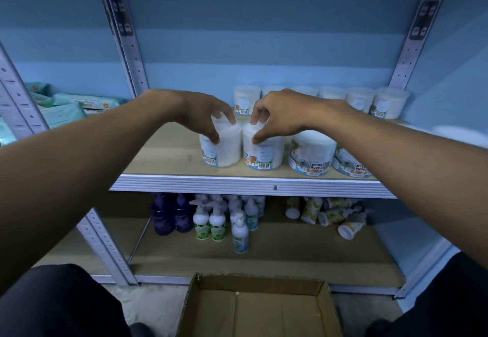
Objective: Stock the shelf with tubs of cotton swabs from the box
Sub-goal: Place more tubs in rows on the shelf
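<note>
Two clear tubs of cotton swabs stand side by side near the front of the wooden shelf (163, 157). My left hand (203, 112) grips the left tub (224, 149) from above, thumb on its front. My right hand (280, 114) grips the right tub (264, 154) the same way. Both tubs rest upright on the shelf board. To their right stand two wider tubs (311, 154) labelled cotton buds. A row of several more tubs (361, 98) lines the back of the shelf. The cardboard box (253, 307) lies open on the floor below me, and I see nothing inside it.
Packs of wipes (68, 106) lie on the neighbouring shelf at left. The lower shelf holds purple bottles (171, 215), white pump bottles (224, 220) and toppled tubes (332, 215). Perforated metal uprights (129, 46) frame the shelf bay. The shelf board left of the tubs is bare wood.
</note>
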`<action>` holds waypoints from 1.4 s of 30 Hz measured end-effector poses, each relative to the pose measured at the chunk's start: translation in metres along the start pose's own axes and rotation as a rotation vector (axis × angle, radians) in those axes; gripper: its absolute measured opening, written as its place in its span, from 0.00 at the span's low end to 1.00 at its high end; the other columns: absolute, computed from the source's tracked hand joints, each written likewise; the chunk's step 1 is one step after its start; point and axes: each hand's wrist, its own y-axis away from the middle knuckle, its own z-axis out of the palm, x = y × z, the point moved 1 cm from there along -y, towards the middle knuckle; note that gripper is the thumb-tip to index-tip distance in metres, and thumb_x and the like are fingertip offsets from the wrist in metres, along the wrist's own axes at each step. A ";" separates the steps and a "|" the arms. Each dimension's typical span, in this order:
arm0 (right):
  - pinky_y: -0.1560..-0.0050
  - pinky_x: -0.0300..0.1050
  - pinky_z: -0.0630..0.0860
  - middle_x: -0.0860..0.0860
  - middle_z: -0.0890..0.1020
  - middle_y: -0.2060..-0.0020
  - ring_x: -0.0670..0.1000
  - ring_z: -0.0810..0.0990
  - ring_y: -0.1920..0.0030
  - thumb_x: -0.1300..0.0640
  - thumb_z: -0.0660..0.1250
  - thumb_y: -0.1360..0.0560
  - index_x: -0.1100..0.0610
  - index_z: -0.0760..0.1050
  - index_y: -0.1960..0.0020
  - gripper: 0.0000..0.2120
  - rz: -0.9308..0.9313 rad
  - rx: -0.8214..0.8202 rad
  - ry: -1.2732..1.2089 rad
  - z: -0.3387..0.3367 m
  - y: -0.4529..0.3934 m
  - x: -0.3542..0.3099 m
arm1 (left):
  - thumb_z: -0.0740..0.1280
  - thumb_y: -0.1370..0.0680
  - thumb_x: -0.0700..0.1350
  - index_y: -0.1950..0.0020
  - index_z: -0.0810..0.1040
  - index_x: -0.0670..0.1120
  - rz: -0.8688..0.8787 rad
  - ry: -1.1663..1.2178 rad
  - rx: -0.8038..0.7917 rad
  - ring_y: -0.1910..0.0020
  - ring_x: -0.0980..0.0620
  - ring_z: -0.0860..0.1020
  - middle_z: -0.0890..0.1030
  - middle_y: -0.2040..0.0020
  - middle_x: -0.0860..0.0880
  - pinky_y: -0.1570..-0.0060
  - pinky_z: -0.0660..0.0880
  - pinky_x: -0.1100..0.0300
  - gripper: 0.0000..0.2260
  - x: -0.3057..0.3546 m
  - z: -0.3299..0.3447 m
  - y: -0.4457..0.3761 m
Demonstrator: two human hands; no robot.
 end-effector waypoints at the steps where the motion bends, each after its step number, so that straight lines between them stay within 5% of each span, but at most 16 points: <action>1: 0.45 0.48 0.77 0.42 0.79 0.52 0.47 0.74 0.47 0.40 0.77 0.33 0.48 0.81 0.47 0.19 0.006 0.037 0.001 0.000 -0.001 -0.002 | 0.73 0.26 0.51 0.31 0.71 0.62 -0.002 -0.007 0.005 0.33 0.49 0.72 0.72 0.30 0.51 0.38 0.66 0.57 0.24 0.000 -0.001 0.001; 8: 0.56 0.46 0.79 0.48 0.81 0.56 0.52 0.81 0.50 0.47 0.80 0.33 0.51 0.84 0.57 0.10 0.010 0.108 0.055 0.008 -0.005 -0.006 | 0.73 0.29 0.59 0.34 0.75 0.61 -0.026 -0.027 0.063 0.41 0.49 0.76 0.76 0.37 0.53 0.42 0.77 0.54 0.24 0.006 0.001 -0.003; 18: 0.46 0.49 0.80 0.45 0.84 0.54 0.48 0.80 0.47 0.54 0.80 0.32 0.48 0.85 0.50 0.11 -0.023 0.032 0.041 -0.005 0.006 -0.004 | 0.70 0.34 0.70 0.35 0.75 0.55 -0.155 -0.156 0.135 0.57 0.47 0.83 0.78 0.44 0.51 0.53 0.79 0.53 0.32 0.014 0.004 -0.006; 21: 0.48 0.50 0.79 0.47 0.82 0.51 0.50 0.77 0.45 0.44 0.78 0.32 0.49 0.84 0.48 0.16 -0.003 0.104 0.054 -0.005 0.004 -0.009 | 0.69 0.37 0.73 0.28 0.67 0.58 -0.160 -0.172 0.053 0.43 0.45 0.80 0.73 0.31 0.51 0.41 0.76 0.48 0.41 0.014 -0.005 -0.008; 24: 0.48 0.50 0.80 0.51 0.81 0.49 0.53 0.78 0.45 0.38 0.78 0.34 0.50 0.84 0.48 0.21 0.006 0.117 0.093 0.004 0.000 -0.015 | 0.74 0.32 0.63 0.24 0.63 0.59 -0.138 -0.068 -0.041 0.31 0.45 0.70 0.66 0.25 0.52 0.35 0.73 0.47 0.39 0.011 -0.010 -0.008; 29: 0.48 0.47 0.79 0.47 0.79 0.56 0.52 0.81 0.45 0.50 0.81 0.33 0.47 0.86 0.47 0.15 -0.010 0.111 0.046 0.008 0.004 -0.010 | 0.76 0.28 0.48 0.26 0.69 0.55 -0.124 0.095 -0.055 0.37 0.44 0.74 0.71 0.30 0.50 0.45 0.80 0.52 0.33 0.008 -0.008 -0.010; 34: 0.47 0.49 0.81 0.48 0.85 0.50 0.51 0.82 0.46 0.53 0.82 0.34 0.48 0.86 0.48 0.15 -0.012 0.110 0.034 0.006 0.008 -0.003 | 0.78 0.31 0.53 0.31 0.76 0.53 -0.119 0.125 -0.026 0.44 0.45 0.77 0.74 0.36 0.50 0.57 0.82 0.56 0.29 0.009 -0.007 -0.015; 42: 0.47 0.48 0.80 0.46 0.83 0.54 0.48 0.80 0.49 0.48 0.82 0.35 0.47 0.85 0.49 0.16 -0.008 0.107 0.025 -0.003 0.010 -0.002 | 0.75 0.34 0.64 0.33 0.76 0.49 -0.151 0.090 0.029 0.51 0.46 0.80 0.76 0.37 0.49 0.55 0.83 0.52 0.34 0.017 -0.008 -0.013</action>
